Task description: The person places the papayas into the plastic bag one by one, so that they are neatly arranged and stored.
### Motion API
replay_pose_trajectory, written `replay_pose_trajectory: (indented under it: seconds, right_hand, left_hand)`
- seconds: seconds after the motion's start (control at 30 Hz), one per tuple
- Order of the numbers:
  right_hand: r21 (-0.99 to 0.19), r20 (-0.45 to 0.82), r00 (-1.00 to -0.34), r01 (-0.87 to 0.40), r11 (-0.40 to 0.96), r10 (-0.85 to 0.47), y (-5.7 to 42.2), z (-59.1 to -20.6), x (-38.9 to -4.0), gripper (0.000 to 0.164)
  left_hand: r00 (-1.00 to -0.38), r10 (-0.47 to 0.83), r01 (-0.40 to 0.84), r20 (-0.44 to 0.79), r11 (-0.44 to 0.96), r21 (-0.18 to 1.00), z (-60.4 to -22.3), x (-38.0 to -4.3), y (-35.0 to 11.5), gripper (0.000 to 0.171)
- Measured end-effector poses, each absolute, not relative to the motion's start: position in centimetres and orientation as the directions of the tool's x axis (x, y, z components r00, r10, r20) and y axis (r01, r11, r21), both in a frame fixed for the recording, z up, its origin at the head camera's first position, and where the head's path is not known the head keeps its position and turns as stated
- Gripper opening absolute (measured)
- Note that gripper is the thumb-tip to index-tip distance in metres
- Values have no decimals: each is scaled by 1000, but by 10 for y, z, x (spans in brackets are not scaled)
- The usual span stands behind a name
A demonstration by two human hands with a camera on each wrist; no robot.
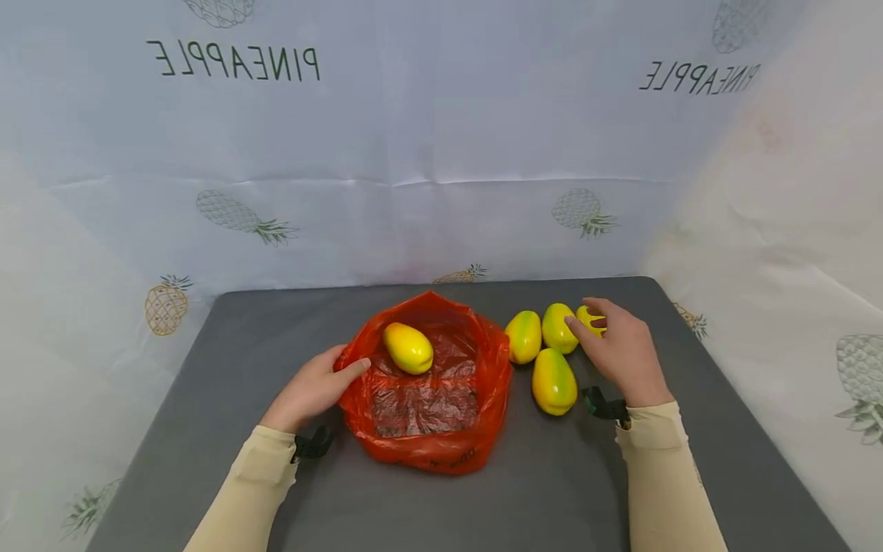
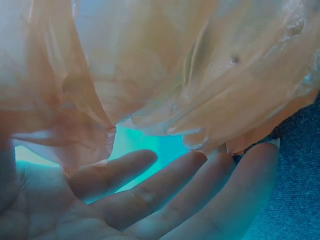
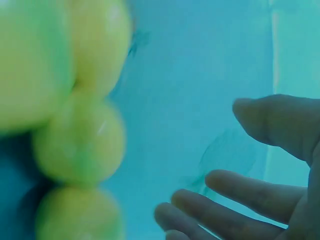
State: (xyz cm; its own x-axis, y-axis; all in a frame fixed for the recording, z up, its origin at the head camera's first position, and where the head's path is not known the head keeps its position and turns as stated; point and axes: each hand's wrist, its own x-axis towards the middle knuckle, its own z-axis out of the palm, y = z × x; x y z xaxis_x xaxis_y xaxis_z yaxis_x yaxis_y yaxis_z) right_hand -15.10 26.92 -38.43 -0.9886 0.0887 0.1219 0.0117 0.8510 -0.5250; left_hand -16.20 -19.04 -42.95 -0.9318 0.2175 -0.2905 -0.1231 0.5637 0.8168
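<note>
A red plastic bag [image 1: 441, 448] stands with its mouth spread wide on the dark table. Inside it lies one yellow, mango-like fruit [image 1: 408, 349]. My left hand [image 1: 313, 389] holds the bag's left rim, thumb over the edge and the other fingers outside; in the left wrist view the thin film [image 2: 150, 75] covers the thumb. To the bag's right is a cluster of several yellow-green fruits [image 1: 554, 382]. Above its right side hovers my right hand [image 1: 624, 349], fingers spread, partly hiding the farthest-right fruit [image 1: 592, 320]. In the right wrist view nothing lies between the right fingers [image 3: 225, 215].
The grey table [image 1: 566, 491] has its far edge just behind the bag and the fruits. White cloth printed with pineapples [image 1: 579, 211] hangs behind and on both sides. Dark wrist mounts [image 1: 603, 404] sit under both wrists.
</note>
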Motion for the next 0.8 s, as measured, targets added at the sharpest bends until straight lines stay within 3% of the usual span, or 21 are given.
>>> replay_pose_trajectory:
  seconds: [0.3, 0.8]
  right_hand:
    - [-563, 102, -978, 96, 821, 184, 314, -417, -164, 80]
    - [-566, -69, -974, 215, 796, 215, 333, -446, -177, 100]
  left_hand:
    - [-933, 210, -122, -293, 583, 803, -430, -159, -191, 73]
    - [-943, 184, -126, -275, 570, 812, -431, -160, -189, 58]
